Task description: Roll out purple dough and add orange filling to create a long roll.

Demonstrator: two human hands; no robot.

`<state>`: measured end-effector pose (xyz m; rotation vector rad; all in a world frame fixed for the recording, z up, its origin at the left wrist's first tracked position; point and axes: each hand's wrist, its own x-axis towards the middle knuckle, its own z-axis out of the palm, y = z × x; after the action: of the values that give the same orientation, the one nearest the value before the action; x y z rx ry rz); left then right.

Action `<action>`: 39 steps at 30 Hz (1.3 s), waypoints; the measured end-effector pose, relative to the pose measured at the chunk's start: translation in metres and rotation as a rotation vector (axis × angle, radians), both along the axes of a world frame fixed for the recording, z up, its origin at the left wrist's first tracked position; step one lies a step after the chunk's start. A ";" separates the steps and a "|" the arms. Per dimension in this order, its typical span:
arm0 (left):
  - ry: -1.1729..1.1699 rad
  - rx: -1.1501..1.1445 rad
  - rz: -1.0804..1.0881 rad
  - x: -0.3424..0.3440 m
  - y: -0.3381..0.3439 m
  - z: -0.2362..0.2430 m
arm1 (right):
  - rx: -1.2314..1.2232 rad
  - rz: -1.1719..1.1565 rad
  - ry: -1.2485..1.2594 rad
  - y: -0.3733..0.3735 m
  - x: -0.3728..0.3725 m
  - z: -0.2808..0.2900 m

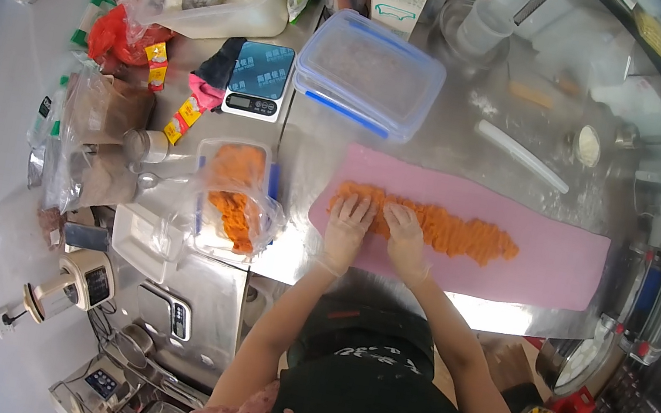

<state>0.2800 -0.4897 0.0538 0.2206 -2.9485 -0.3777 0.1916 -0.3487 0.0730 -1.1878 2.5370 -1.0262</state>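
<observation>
Both hands, left (347, 229) and right (407, 236), press flat (fingers spread) on orange filling (450, 230).

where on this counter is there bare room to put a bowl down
Bare steel lies behind the pink sheet, between the blue-lidded container and the white rolling pin, though it looks floury. The sheet's right end, past the orange filling, is bare too. Left of both gloved hands, around the scale and the open tub, it is crowded.
</observation>
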 end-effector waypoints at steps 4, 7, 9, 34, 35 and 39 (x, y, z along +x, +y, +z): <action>-0.049 0.122 -0.064 -0.003 -0.002 0.001 | 0.040 0.081 0.087 0.016 -0.001 -0.006; -0.074 0.135 -0.122 0.013 0.005 -0.009 | 0.063 0.032 0.040 0.026 0.005 -0.001; -0.044 0.108 -0.166 0.022 0.012 -0.019 | 0.097 -0.010 0.074 0.034 0.012 -0.007; -0.284 0.056 -0.313 -0.036 0.055 -0.003 | 0.435 -0.053 0.111 0.083 -0.005 -0.002; -0.286 0.048 -0.299 -0.035 0.058 -0.006 | 0.438 -0.056 0.109 0.085 -0.009 -0.003; -0.302 0.067 -0.345 -0.050 0.066 0.001 | 0.462 0.045 0.145 0.101 -0.016 -0.011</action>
<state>0.2299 -0.4242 0.0548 -0.2512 -3.2765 -0.5295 0.1758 -0.2474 0.0617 -1.2037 2.6327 -0.3191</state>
